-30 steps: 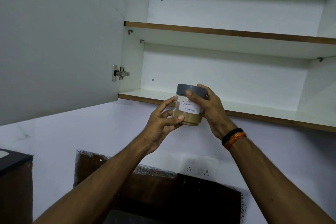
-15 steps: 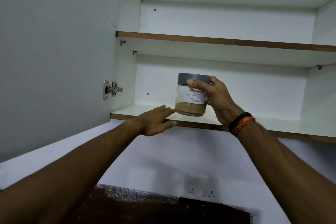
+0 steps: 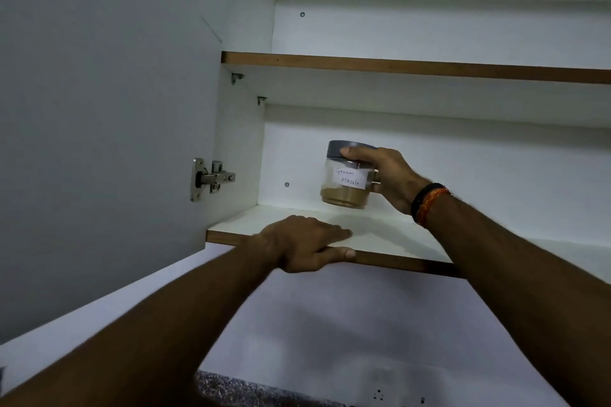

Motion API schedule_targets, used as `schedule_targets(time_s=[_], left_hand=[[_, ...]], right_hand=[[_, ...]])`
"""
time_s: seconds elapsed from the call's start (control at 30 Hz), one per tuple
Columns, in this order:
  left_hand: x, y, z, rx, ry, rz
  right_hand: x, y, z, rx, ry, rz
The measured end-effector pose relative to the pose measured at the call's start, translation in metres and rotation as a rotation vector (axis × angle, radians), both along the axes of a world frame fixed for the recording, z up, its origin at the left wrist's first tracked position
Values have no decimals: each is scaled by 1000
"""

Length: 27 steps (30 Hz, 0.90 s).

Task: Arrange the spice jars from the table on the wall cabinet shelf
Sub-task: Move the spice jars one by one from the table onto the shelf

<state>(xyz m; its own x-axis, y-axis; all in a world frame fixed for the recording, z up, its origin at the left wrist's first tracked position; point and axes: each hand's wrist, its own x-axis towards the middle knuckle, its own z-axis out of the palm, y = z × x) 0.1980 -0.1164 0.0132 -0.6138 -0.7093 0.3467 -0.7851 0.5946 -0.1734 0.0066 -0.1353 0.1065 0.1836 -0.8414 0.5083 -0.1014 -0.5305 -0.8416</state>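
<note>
1. The right hand (image 3: 386,175) holds a clear round spice jar with a grey screw lid and a white paper label "Garam Masala" (image 3: 345,180). Thumb lies across the lid front, the other fingers wrap behind, so the hand is closed firmly on the jar near its top.
2. The jar is inside the white wall cabinet, above the lower white shelf with brown wood edge (image 3: 396,261). It hangs a little over the board, w/ a soft shadow under it, not yet touching as far as I can judge. It tilts slightly.
3. Brown powder fills approx. the lower part of the jar; the label faces outward, probably so it can be read after placing.
4. The left hand (image 3: 304,243) rests flat on the shelf front, fingers on top and thumb against the edge. It grips nothing; I think it steadies the body while reaching up.
5. The grey cabinet door (image 3: 99,109) stands open at left on a metal hinge (image 3: 211,178), giving free access.
6. Upper shelf (image 3: 413,66) shows nothing on its visible edge; no other jars are visible.
7. Next step, in my judgement: lower the jar straight and release it.
</note>
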Motion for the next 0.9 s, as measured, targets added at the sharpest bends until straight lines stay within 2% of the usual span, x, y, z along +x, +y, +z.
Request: schedule_targets(time_s=[0.37, 0.6, 0.9], left_hand=[[-1, -9, 0, -22, 14, -64], [0, -11, -3, -132, 35, -116], [1, -7, -4, -241, 48, -105]], right_hand=[[35, -103, -6, 73, 227, -9], [58, -136, -18, 101, 275, 19], [81, -162, -16, 27, 405, -63]])
